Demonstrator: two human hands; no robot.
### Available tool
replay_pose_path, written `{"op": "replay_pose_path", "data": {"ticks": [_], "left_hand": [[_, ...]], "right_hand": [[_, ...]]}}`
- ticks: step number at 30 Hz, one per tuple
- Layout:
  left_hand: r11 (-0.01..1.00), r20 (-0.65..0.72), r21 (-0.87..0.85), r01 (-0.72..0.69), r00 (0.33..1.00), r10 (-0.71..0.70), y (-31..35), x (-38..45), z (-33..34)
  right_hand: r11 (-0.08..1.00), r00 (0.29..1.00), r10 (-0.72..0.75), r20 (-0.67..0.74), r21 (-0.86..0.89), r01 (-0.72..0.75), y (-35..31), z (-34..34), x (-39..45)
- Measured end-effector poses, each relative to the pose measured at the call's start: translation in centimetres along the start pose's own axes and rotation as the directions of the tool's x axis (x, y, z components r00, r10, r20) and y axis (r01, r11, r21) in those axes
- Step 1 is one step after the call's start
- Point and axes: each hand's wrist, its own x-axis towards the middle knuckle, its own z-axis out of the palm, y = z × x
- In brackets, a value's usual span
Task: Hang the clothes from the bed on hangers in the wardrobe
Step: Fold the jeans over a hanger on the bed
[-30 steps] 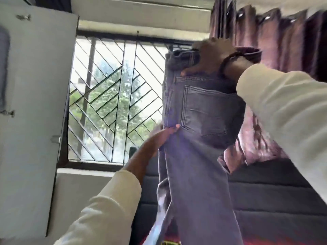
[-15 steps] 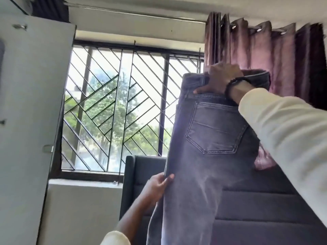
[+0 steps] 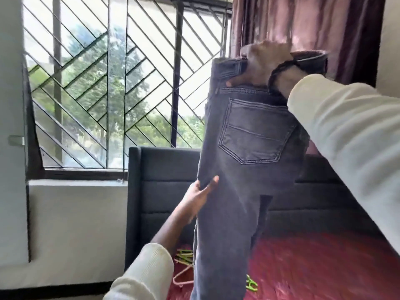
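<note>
A pair of grey jeans (image 3: 244,165) hangs upright in front of me, back pocket facing me. My right hand (image 3: 264,66) grips the waistband at the top, fingers curled over it. My left hand (image 3: 199,195) holds the left side seam below the pocket, thumb pressed on the front of the cloth. The legs drop out of view at the bottom. Several plastic hangers (image 3: 184,267), green and pink, lie on the red bed cover (image 3: 313,267) behind the jeans.
A dark padded headboard (image 3: 164,191) stands behind the bed. A barred window (image 3: 112,83) fills the left, a purple curtain (image 3: 313,24) hangs at the top right. A pale door panel (image 3: 10,148) edges the far left.
My view has tipped downward, bringing the bed and hangers into sight. My left hand slid down the seam of the jeans. The right hand keeps its grip on the waistband.
</note>
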Motion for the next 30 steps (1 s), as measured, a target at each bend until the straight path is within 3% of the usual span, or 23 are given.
{"op": "replay_pose_path", "data": {"ticks": [2,3,6,9,10,13,14,19,23,26,30], "left_hand": [[0.991,-0.107,-0.131,0.004,0.994,-0.018,-0.2,0.4,0.2],[0.990,-0.159,-0.134,-0.030,0.987,0.009,-0.7,0.7,-0.2],[0.987,-0.314,0.022,-0.161,0.936,0.160,-0.3,1.3,-0.7],[0.974,-0.412,-0.028,-0.224,0.891,0.193,1.4,2.4,-2.7],[0.973,-0.388,0.008,-0.233,0.896,0.217,2.1,2.6,-3.6],[0.888,-0.220,0.403,-0.221,0.918,0.329,3.3,3.4,-5.5],[0.863,-0.208,0.462,-0.203,0.921,0.328,3.7,3.5,-6.1],[0.830,-0.188,0.534,-0.162,0.934,0.303,4.0,4.6,-9.1],[0.829,-0.083,0.549,-0.111,0.979,0.186,2.2,3.8,-8.2],[0.830,-0.027,0.556,-0.039,0.998,0.065,-2.2,3.5,-6.9],[0.809,0.016,0.580,0.097,0.991,-0.131,-11.0,4.4,-4.2]], "right_hand": [[0.996,0.995,-0.032,0.098,0.085,0.024,-0.1,-0.3,-0.4],[0.998,0.998,0.004,0.058,0.057,-0.007,-1.8,-2.1,-2.5],[0.997,0.998,0.068,-0.015,0.042,-0.067,-6.4,-8.3,-9.2],[0.984,0.988,0.141,0.054,0.102,-0.146,-6.8,-10.2,-12.1],[0.981,0.985,0.167,0.041,0.096,-0.170,-6.3,-10.1,-12.1],[0.981,0.984,0.169,0.052,0.090,-0.174,-5.6,-9.4,-12.1],[0.981,0.983,0.167,0.072,0.092,-0.173,-5.3,-9.1,-12.4],[0.959,0.963,0.216,0.163,0.148,-0.241,-2.7,-4.6,-14.0],[0.930,0.935,0.258,0.243,0.200,-0.309,-1.0,0.6,-17.5],[0.900,0.901,0.255,0.350,0.253,-0.354,-0.2,5.7,-21.6],[0.889,0.841,0.317,0.439,0.171,-0.424,1.7,14.7,-27.2]]}}
